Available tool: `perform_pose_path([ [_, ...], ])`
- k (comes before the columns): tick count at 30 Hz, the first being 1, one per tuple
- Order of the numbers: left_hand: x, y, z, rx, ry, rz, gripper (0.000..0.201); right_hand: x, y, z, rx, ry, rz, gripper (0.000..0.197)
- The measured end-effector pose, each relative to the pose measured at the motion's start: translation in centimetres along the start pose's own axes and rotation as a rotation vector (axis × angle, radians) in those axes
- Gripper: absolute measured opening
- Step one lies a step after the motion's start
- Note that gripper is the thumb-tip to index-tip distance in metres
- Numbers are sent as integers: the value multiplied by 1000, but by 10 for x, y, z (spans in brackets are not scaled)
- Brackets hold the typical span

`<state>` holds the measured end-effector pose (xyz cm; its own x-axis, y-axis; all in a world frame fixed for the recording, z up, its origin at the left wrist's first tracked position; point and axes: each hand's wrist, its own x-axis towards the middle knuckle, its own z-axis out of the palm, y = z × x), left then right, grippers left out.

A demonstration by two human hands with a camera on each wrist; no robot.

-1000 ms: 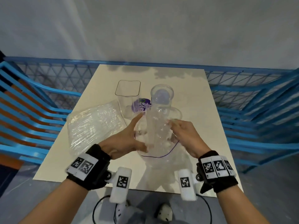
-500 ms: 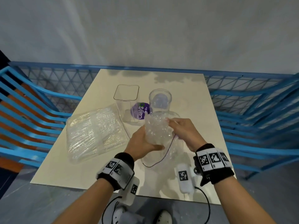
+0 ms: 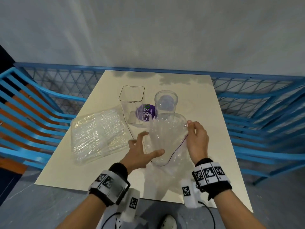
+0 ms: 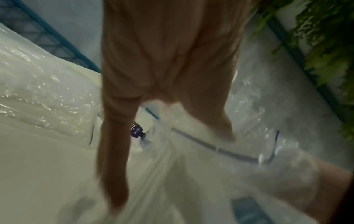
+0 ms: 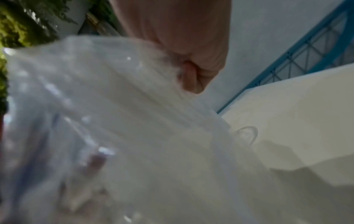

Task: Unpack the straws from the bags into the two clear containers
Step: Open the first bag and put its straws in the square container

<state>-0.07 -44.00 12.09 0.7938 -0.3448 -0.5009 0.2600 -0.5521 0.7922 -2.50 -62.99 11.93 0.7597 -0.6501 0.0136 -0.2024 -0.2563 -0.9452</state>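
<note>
Both wrist views blurred — straws indistinct inside bag

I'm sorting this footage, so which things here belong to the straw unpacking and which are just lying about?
Job: held bag, pinched by right hand; left hand open beside it; second bag; square container; round container.
Lying about: purple lid, blue railing.
</note>
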Motion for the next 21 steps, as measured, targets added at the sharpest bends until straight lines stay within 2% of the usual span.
perform_pose_path([
  [2, -12, 8, -1, -136, -221, -122, 98, -1, -2, 5, 76, 2, 43, 19],
  [3, -13, 11, 1, -259, -258, -128, 98, -3, -5, 8, 126, -22, 71, 15],
  [6, -7, 9, -3, -550, -148, -23, 103, -13, -15, 16, 327, -163, 155, 7],
  [8, -3, 12, -9, -654, -108, 25, 107, -14, -17, 6, 495, -244, 221, 11],
  [11, -2, 17, -10, -711, -108, 97, 99, -12, -12, -9, 674, -347, 314, 31],
  [13, 4, 19, -1, -754, -104, 92, 105, -8, -6, -11, 700, -380, 399, 41],
  [15, 2, 14, 4, -674, -70, 70, 104, -10, -4, -10, 680, -380, 443, 48],
  [16, -1, 12, 5, -564, -77, 39, 105, -11, -4, -10, 674, -368, 442, 48],
  [18, -6, 12, 5, -399, -175, -105, 118, -11, -5, -11, 700, -318, 417, 47],
  [19, -7, 15, 5, -423, -241, -174, 122, -12, -7, -10, 727, -292, 404, 46],
  [21, -9, 24, 4, -643, -318, -237, 123, -15, -7, -7, 766, -257, 394, 46],
])
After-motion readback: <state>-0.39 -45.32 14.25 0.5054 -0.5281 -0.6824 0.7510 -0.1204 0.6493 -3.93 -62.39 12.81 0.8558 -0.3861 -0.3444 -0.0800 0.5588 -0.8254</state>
